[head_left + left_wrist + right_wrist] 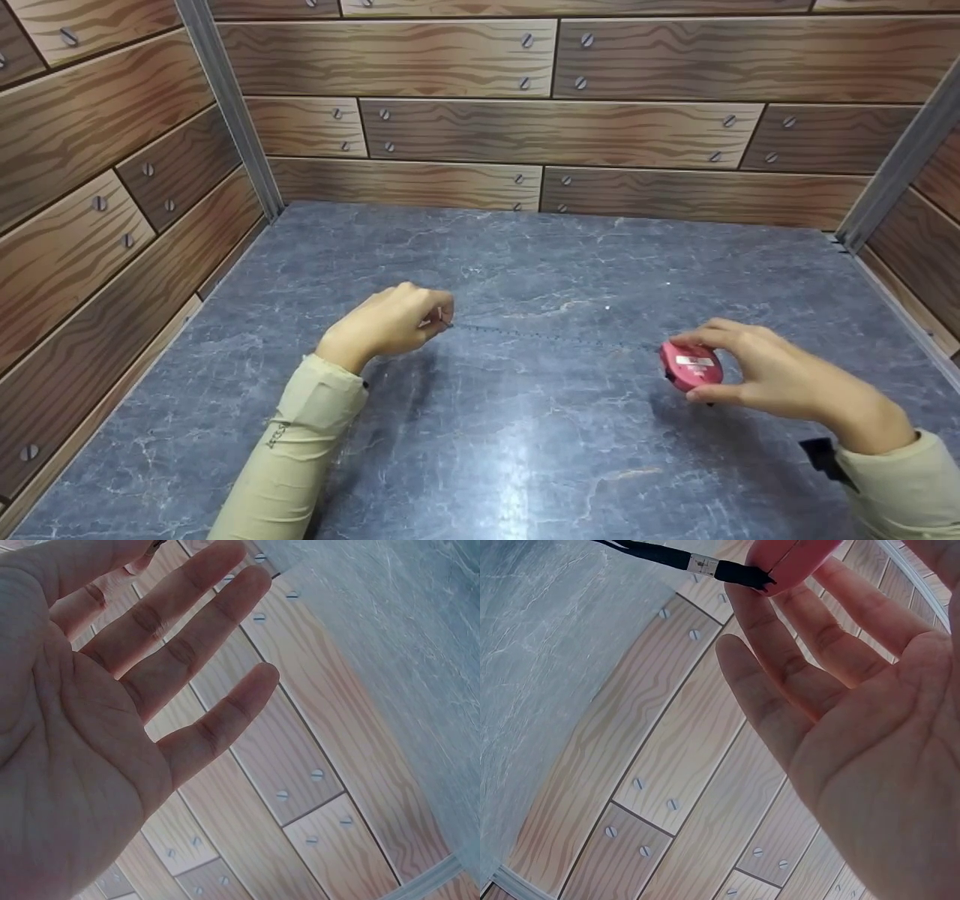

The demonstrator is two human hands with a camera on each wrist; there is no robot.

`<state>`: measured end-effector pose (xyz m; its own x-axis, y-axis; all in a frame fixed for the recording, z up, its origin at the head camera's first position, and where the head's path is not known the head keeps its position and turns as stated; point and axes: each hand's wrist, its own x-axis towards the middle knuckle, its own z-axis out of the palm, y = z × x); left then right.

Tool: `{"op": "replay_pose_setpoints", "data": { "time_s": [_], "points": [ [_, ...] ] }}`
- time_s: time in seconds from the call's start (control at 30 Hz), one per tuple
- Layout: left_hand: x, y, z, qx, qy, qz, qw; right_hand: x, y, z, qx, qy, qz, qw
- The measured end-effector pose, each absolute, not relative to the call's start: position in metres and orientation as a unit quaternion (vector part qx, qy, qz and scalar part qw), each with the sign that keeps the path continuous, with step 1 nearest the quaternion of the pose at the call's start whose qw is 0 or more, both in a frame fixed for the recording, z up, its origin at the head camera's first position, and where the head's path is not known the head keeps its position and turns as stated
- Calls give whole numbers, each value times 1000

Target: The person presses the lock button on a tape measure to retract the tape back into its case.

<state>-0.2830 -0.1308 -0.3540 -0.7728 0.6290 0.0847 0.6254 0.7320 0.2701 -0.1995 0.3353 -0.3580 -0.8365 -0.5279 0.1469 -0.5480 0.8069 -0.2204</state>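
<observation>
A round pinkish-red tape measure (691, 364) with a white label is held by my right hand (787, 375), thumb on its near side and fingers on its far side. From its left side a thin, dark-marked tape (555, 337) runs across to my left hand (394, 322), whose thumb and index finger pinch the end. In the left wrist view, the other fingers (202, 637) spread loosely and the pinch is mostly cut off at the top. A black wrist strap (739, 574) hangs from the red case (791, 562) in the right wrist view.
Both hands are above a dark blue-grey marbled tabletop (480, 435). Wood-plank-patterned panels (450, 60) enclose it at the back and sides, with grey metal posts (232, 112) at the back corners.
</observation>
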Motion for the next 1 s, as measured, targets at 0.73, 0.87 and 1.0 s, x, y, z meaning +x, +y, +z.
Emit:
{"op": "replay_pose_setpoints", "data": {
  "time_s": [0.73,0.87,1.0],
  "points": [
    [-279,-126,-354,352,926,135,-4,-199,332,-358,288,-947,136,41],
    [-279,-125,-354,359,924,131,-7,-199,332,-359,293,-945,134,51],
    [-279,-125,-355,366,921,133,-6,-199,332,-360,299,-944,129,54]
  ]
}}
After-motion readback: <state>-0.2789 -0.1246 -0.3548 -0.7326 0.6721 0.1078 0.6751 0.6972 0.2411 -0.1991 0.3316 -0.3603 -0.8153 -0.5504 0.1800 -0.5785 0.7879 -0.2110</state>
